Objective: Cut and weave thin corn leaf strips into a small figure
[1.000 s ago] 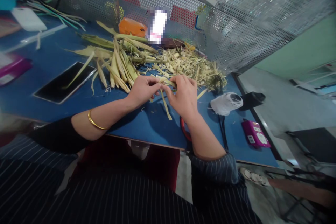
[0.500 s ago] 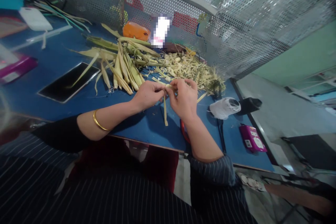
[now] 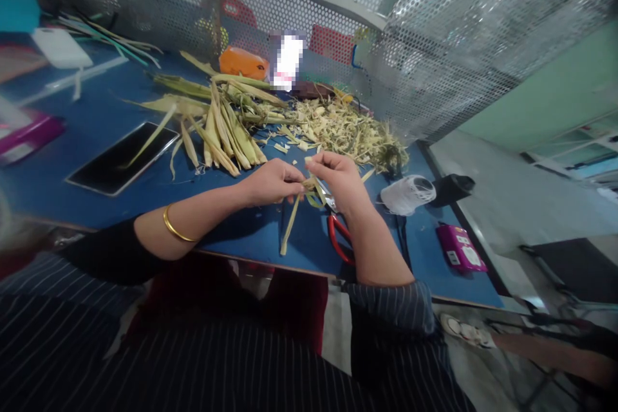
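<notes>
My left hand (image 3: 271, 183) pinches a small bundle of dried corn husk strips between thumb and fingers. From it one pale husk strip (image 3: 290, 230) hangs down over the blue table. My right hand (image 3: 338, 179) is just to the right, its thumb and forefinger closed on the end of a husk strip (image 3: 308, 159); its other fingers are partly hidden. Beneath the right hand and wrist lie scissors with red handles (image 3: 335, 241), partly covered. Beyond the hands are a heap of long husks (image 3: 226, 132) and a pile of shredded husk scraps (image 3: 338, 125).
A dark flat tablet-like device (image 3: 120, 158) lies left, a husk strip across it. A white thread spool (image 3: 407, 195), a black spool (image 3: 452, 190) and a purple pack (image 3: 461, 248) stand right. An orange packet (image 3: 244, 63) sits before the perforated metal screen (image 3: 270, 0).
My hands have moved slightly apart and lower. The hanging strip has swung left, more folded strips show between the hands, and more of the scissors is visible. The view has shifted slightly.
</notes>
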`<state>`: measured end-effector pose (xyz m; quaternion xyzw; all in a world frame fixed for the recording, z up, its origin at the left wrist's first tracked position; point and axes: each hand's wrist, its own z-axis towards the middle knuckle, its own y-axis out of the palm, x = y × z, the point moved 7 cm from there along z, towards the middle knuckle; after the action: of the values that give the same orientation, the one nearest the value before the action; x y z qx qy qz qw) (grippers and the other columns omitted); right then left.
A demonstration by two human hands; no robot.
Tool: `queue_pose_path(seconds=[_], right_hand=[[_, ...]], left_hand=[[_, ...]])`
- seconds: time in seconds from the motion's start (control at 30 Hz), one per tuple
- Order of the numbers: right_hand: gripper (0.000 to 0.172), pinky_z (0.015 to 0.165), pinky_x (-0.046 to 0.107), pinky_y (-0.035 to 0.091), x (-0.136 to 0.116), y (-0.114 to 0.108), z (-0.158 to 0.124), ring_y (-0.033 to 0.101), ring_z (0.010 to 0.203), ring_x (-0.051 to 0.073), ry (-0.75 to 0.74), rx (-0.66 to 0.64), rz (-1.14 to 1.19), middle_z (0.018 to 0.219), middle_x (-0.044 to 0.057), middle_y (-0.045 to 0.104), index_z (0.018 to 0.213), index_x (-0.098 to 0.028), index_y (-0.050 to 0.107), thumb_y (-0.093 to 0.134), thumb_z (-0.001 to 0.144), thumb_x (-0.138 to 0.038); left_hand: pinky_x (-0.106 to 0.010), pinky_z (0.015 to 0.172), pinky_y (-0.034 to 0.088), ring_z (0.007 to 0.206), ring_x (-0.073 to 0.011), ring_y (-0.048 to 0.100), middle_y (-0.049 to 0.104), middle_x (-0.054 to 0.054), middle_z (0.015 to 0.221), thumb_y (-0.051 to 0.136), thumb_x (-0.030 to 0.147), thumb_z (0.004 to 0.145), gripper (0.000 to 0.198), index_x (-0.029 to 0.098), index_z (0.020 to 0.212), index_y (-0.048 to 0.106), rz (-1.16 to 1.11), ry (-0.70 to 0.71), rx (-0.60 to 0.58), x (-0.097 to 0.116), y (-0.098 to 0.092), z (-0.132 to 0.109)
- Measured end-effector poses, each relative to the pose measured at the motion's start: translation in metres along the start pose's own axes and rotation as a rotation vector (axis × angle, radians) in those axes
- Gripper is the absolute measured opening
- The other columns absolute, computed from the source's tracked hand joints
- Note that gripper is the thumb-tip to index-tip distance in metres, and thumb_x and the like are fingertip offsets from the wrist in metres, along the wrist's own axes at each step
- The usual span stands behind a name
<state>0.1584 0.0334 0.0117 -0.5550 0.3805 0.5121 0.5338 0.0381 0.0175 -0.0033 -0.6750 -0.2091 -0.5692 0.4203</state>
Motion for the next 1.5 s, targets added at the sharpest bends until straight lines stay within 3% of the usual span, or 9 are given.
queue_pose_path(seconds=[0.1,0.2,0.37,0.57,0.87,1.03,1.23,1.4,1.5], right_hand=[[0.033,0.044,0.023,0.029,0.001,-0.001,0.002,0.036,0.04,0.006,0.021,0.027,0.114,0.047,-0.008,0.042,0.061,-0.02,0.049,0.07,0.074,-0.043],[0.035,0.045,0.023,0.036,0.004,-0.008,0.006,0.047,0.041,0.008,0.02,0.117,0.194,0.052,-0.007,0.048,0.068,-0.022,0.046,0.065,0.078,-0.05],[0.037,0.056,0.024,0.046,-0.005,-0.021,0.004,0.06,0.056,0.01,-0.164,0.317,0.129,0.063,-0.005,0.055,0.077,-0.023,0.041,0.05,0.088,-0.058],[0.034,0.064,0.026,0.048,-0.013,-0.005,0.0,0.066,0.067,0.012,-0.274,0.231,0.014,0.069,-0.003,0.061,0.081,-0.024,0.042,0.043,0.093,-0.056],[0.031,0.088,0.036,0.053,-0.026,0.015,-0.011,0.07,0.087,0.017,-0.374,-0.015,-0.025,0.084,0.001,0.069,0.092,-0.025,0.049,0.046,0.092,-0.056],[0.03,0.089,0.035,0.05,-0.034,-0.009,-0.008,0.067,0.095,0.016,-0.48,0.141,-0.195,0.098,0.003,0.07,0.112,-0.025,0.052,0.046,0.095,-0.048],[0.02,0.101,0.039,0.036,-0.032,-0.009,-0.002,0.065,0.084,0.015,-0.548,-0.014,-0.724,0.087,0.0,0.073,0.083,-0.022,0.068,0.056,0.091,-0.037],[0.021,0.094,0.035,0.038,-0.021,-0.008,0.001,0.062,0.073,0.014,-0.538,0.038,-0.821,0.073,-0.001,0.071,0.074,-0.021,0.067,0.056,0.09,-0.029],[0.018,0.095,0.038,0.036,-0.021,-0.009,0.0,0.063,0.089,0.018,-0.547,0.147,-0.914,0.087,0.003,0.073,0.087,-0.022,0.069,0.053,0.091,-0.028]], left_hand=[[-0.018,0.045,0.04,0.044,-0.007,0.047,0.056,0.001,0.053,0.062,0.027,0.077,0.018,0.013,0.07,0.07,-0.103,-0.011,-0.171,0.0,0.014,-0.002],[-0.019,0.048,0.043,0.048,-0.0086,0.051,0.058,0.0,0.055,0.065,0.031,0.076,0.019,0.015,0.069,0.071,-0.138,-0.006,-0.294,-0.004,0.024,-0.003],[-0.019,0.045,0.039,0.045,-0.0082,0.049,0.057,0.0,0.053,0.068,0.032,0.074,0.019,0.014,0.072,0.073,-0.145,-0.032,-0.277,-0.011,0.018,-0.001],[-0.02,0.047,0.038,0.046,-0.0088,0.05,0.057,-0.001,0.051,0.071,0.032,0.073,0.021,0.013,0.063,0.068,-0.166,-0.056,-0.304,-0.006,0.017,-0.004],[-0.023,0.043,0.037,0.042,-0.0106,0.049,0.056,-0.003,0.047,0.076,0.038,0.068,0.028,0.011,0.064,0.072,-0.195,-0.137,-0.153,-0.013,0.02,-0.003],[-0.02,0.041,0.028,0.04,-0.0064,0.041,0.053,-0.001,0.045,0.074,0.04,0.071,0.028,0.011,0.067,0.074,-0.239,-0.121,0.033,-0.009,-0.001,-0.001],[-0.018,0.04,0.025,0.042,-0.0061,0.041,0.052,0.0,0.045,0.073,0.036,0.071,0.024,0.013,0.064,0.073,-0.299,-0.154,0.229,-0.011,-0.025,0.0],[-0.017,0.039,0.026,0.045,-0.0061,0.045,0.055,-0.001,0.05,0.079,0.038,0.066,0.027,0.013,0.061,0.07,-0.417,-0.211,0.274,-0.021,-0.024,0.002],[-0.017,0.036,0.025,0.048,-0.0065,0.049,0.062,-0.005,0.06,0.082,0.032,0.063,0.023,0.013,0.063,0.07,-0.551,-0.269,0.321,-0.027,-0.024,0.002]])
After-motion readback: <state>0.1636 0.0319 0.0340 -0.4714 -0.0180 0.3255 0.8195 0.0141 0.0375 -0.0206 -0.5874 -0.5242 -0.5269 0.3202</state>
